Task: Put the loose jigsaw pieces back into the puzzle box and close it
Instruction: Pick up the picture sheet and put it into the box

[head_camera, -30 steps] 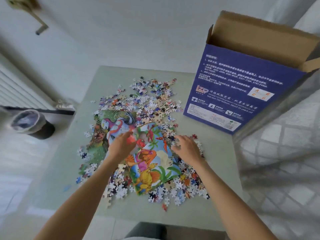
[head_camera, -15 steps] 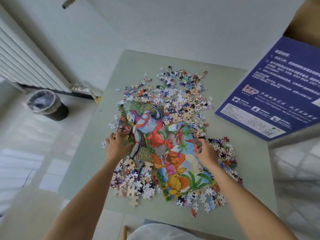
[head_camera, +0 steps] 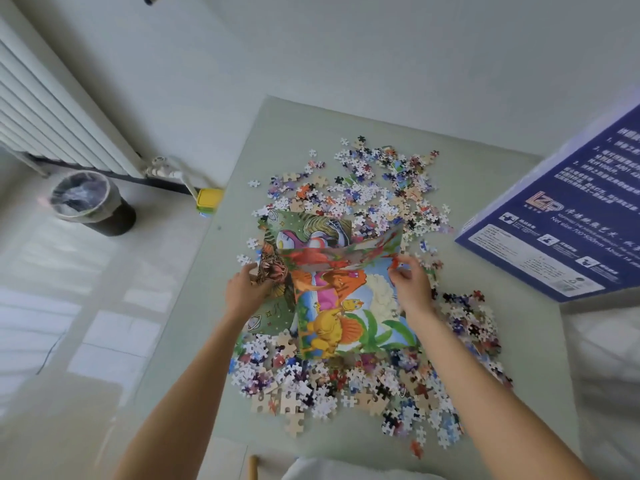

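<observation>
On the pale green table [head_camera: 512, 188] a heap of loose jigsaw pieces [head_camera: 377, 188] spreads around two printed picture sheets. The dinosaur sheet [head_camera: 346, 306] lies on top, overlapping the green-bordered sheet [head_camera: 304, 233] beneath it. Half a second ago the dinosaur sheet lay flat; now its far edge is lifted and folding toward the person, so a band of it stands up off the table. The right hand [head_camera: 410, 285] pinches that sheet at its far right corner, fingers curled round the edge, where before it rested lower on the sheet's right border. The left hand [head_camera: 244, 292] grips the left edge of the green-bordered sheet, thumb on top, much where it was, though it has come slightly toward the middle. More pieces lie in a band along the near edge [head_camera: 332, 386] and in a clump to the right of the right wrist [head_camera: 467, 317]; none have visibly moved.

The puzzle box [head_camera: 568, 230], blue with white print, stands on the table's far right, well apart from both hands; its top runs out of the picture, so whether it is open cannot be told here. On the floor to the left stand a lined waste bin [head_camera: 90, 206] and a white radiator [head_camera: 45, 109].
</observation>
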Tool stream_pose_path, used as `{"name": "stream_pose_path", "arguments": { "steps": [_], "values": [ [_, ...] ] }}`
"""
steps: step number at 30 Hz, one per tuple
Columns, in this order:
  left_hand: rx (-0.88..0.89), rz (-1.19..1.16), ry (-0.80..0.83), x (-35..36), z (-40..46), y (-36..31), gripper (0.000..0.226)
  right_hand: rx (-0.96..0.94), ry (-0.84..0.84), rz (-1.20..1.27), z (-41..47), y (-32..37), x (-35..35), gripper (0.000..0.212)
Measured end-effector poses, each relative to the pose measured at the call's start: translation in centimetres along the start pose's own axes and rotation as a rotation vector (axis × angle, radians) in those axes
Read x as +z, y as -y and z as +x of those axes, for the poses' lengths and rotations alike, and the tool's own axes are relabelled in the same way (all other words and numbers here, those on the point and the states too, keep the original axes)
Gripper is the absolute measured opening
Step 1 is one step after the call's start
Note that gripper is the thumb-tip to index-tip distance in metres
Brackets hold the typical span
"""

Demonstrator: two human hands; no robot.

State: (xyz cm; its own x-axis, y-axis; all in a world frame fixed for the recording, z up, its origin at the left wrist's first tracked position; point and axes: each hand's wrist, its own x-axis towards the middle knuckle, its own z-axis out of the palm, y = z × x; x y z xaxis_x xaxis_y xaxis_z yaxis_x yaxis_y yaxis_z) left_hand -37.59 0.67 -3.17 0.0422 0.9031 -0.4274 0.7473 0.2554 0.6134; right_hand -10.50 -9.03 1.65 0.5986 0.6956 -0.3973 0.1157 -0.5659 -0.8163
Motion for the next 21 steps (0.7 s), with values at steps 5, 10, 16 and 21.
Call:
{"name": "stream_pose_path", "arguments": {
  "steps": [5, 10, 16, 21],
  "values": [
    [-0.047, -0.245, -0.053, -0.4, -0.3, -1.6, 0.032, 0.161, -0.043, -0.057, 1.9, -0.1, 6.6, 0.021],
    [-0.113, -0.274, 0.06, 0.0, 1.0, -1.7, 0.05, 0.218, -0.06, -0.076, 1.8, -0.1, 7.8, 0.024],
    [0.028, -0.064, -0.014, 0.7, 0.9, -2.4, 0.047, 0.176, 0.054, -0.127, 2.0, 0.1, 7.2, 0.027],
    [0.316, -0.154, -0.113, -0.4, -1.1, -4.4, 0.034, 0.072, 0.099, -0.021, 1.8, 1.3, 4.9, 0.036]
  ]
}}
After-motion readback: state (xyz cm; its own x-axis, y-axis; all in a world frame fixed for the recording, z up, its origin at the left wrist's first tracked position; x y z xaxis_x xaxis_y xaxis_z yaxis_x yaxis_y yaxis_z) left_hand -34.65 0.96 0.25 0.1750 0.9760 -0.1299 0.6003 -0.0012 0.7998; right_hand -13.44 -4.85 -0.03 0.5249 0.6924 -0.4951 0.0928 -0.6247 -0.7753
